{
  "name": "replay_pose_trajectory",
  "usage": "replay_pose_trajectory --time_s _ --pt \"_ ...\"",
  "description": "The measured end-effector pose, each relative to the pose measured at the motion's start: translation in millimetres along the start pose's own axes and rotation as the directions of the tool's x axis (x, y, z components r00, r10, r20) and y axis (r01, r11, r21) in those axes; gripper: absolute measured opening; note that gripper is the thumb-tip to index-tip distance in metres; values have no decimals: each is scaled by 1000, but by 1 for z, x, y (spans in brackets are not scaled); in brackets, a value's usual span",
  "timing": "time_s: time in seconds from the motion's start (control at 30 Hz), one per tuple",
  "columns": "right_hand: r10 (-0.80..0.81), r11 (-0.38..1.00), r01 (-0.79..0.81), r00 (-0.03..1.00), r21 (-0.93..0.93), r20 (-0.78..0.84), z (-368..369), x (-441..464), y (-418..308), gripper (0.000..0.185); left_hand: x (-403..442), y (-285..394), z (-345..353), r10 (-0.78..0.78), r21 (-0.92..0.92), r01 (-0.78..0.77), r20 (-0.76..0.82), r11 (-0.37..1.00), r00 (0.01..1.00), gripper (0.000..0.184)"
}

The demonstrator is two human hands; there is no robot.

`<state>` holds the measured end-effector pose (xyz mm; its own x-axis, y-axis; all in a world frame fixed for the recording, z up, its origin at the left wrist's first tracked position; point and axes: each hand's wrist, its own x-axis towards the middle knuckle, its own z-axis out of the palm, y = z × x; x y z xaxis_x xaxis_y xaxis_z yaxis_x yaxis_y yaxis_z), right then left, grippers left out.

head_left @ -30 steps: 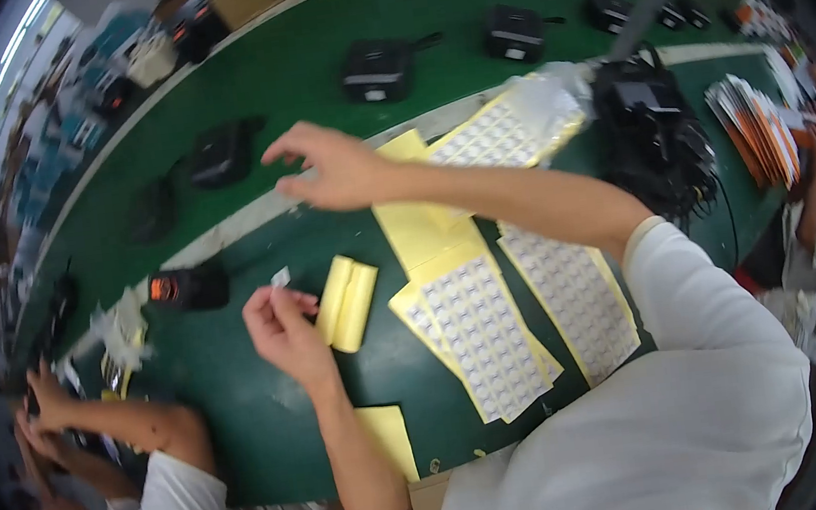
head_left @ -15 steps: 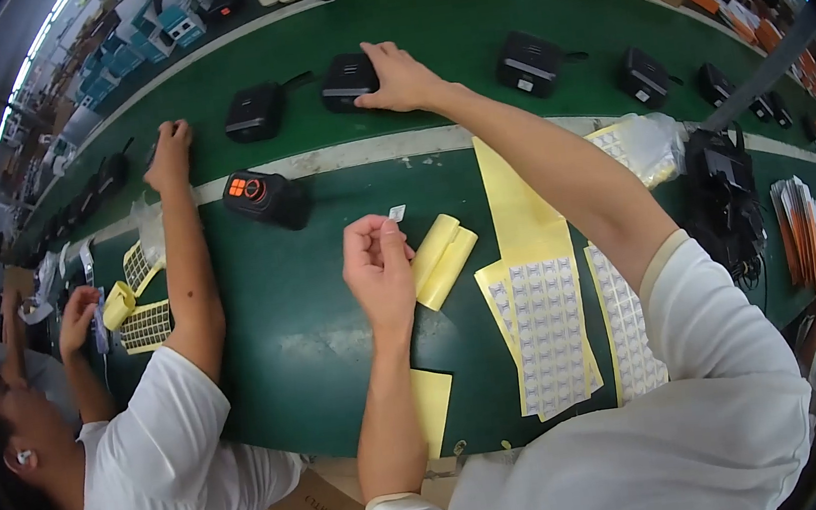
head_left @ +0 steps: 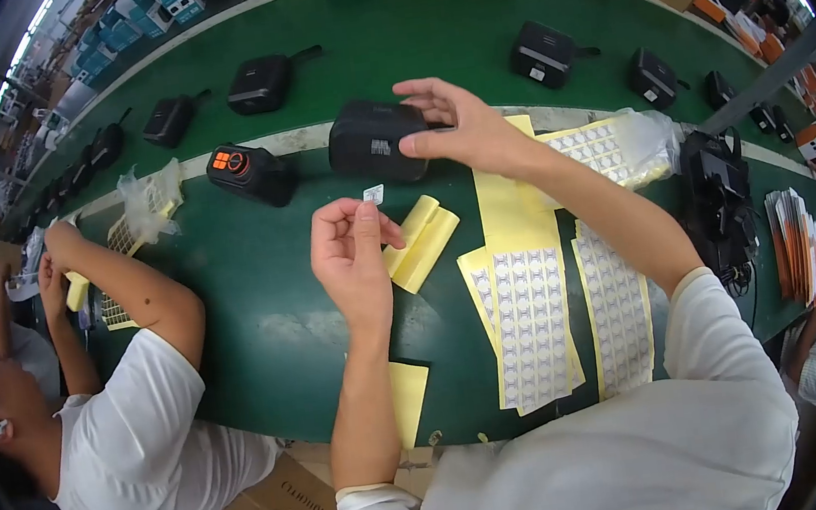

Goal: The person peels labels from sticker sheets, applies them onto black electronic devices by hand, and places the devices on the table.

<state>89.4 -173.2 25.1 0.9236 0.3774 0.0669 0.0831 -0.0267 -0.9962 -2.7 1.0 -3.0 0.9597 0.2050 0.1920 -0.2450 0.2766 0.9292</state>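
My left hand (head_left: 351,251) pinches a small white sticker (head_left: 374,195) between thumb and fingertips. Just beyond it, my right hand (head_left: 459,130) grips the right end of a boxy black case (head_left: 360,142) with pale printing on its near side. The case is at the near edge of the green belt, partly over the table. A black device with orange buttons (head_left: 251,175) stands to its left. Close to my left hand lies a curled yellow backing sheet (head_left: 424,245). Sheets of printed white stickers (head_left: 534,326) on yellow backing lie below my right forearm.
Several more black cases (head_left: 260,83) sit along the green belt (head_left: 404,39). At left, a co-worker (head_left: 136,427) handles yellow sheets. Black cables and adapters (head_left: 716,190) lie at right, beside a stack of orange-and-white cards (head_left: 796,246). A plastic bag (head_left: 642,143) covers more sticker sheets.
My right hand has drawn the black case off the belt toward me and tilted it. My left hand, still holding the sticker, has shifted slightly left and up. The co-worker's arm has pulled back from the belt.
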Motion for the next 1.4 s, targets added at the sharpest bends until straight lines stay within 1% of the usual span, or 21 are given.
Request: replay_pose_trajectory --time_s 0.1,0.2,0.43,0.5,0.77,0.83,0.87,0.9,0.93,0.97,1.0,1.03,1.07,1.1,1.13,1.17,1.23,1.27,1.3,1.37,1.4 --pt "58 996 -60 998 71 31 7 -16 2 74 -3 1 3 17 49 -17 7 999 1000 12" --pt "84 996 -84 996 30 6 14 -28 -2 73 -3 1 4 28 83 -28 3 996 1000 12" --pt "66 993 -63 997 98 -31 22 -36 0 72 -4 -3 4 44 96 -42 -20 995 999 11" --pt "23 997 -20 998 68 -50 23 -37 3 71 -4 -1 5 30 85 -27 -31 996 999 10" --pt "23 999 -21 997 28 -78 27 -40 1 73 -4 -5 5 33 67 -30 -40 997 999 8" --pt "20 1000 -19 996 12 -84 27 -41 2 73 -5 -9 5 56 134 -46 -72 990 996 11" --pt "-16 998 10 995 -58 -94 27 -41 4 73 -5 -9 5 56 134 -46 -71 990 996 11" --pt "-52 991 39 993 -128 -102 26 -42 5 73 -5 -9 6 64 251 -40 -87 967 994 13" --pt "-52 991 39 993 -128 -102 25 -41 5 73 -5 -8 6 74 364 -31 -102 931 992 15" --pt "-46 997 40 995 -62 -87 22 -39 5 74 -3 -7 5 75 364 -32 -104 931 992 15" --pt "-40 999 40 997 3 -69 18 -36 5 75 0 -4 4 8 317 42 -155 948 988 17" --pt "-39 999 40 997 1 -62 14 -32 5 75 5 -2 1 -60 265 115 -205 957 977 18" --pt "-98 990 89 991 -106 -86 6 -26 6 76 11 -8 -9 -41 255 97 -217 962 975 21" --pt "-159 968 135 982 -213 -104 -2 -18 7 77 14 -12 -18 -9 272 66 -205 960 979 19" --pt "-251 917 195 960 -348 -124 -12 -6 12 78 14 -15 -20 70 372 -13 -143 928 987 17" --pt "-300 844 191 943 -502 -146 -23 4 14 79 15 -15 -20 145 462 -97 -69 881 987 15" --pt "-295 796 101 925 -596 -238 -45 33 30 79 7 -6 -7 206 620 -266 169 738 964 22" --pt "-300 793 103 924 -601 -237 -57 45 39 79 5 -6 -4 234 679 -389 313 623 921 32" --pt "-299 765 61 915 -641 -270 -67 56 46 79 0 1 2 201 725 -455 413 517 888 35" --pt "-303 734 13 901 -679 -310 -74 62 62 79 -4 0 4 86 779 -440 452 447 888 36" --pt "-397 593 -19 863 -805 -313 -71 60 64 77 -3 -1 3 88 775 -443 456 450 886 36"
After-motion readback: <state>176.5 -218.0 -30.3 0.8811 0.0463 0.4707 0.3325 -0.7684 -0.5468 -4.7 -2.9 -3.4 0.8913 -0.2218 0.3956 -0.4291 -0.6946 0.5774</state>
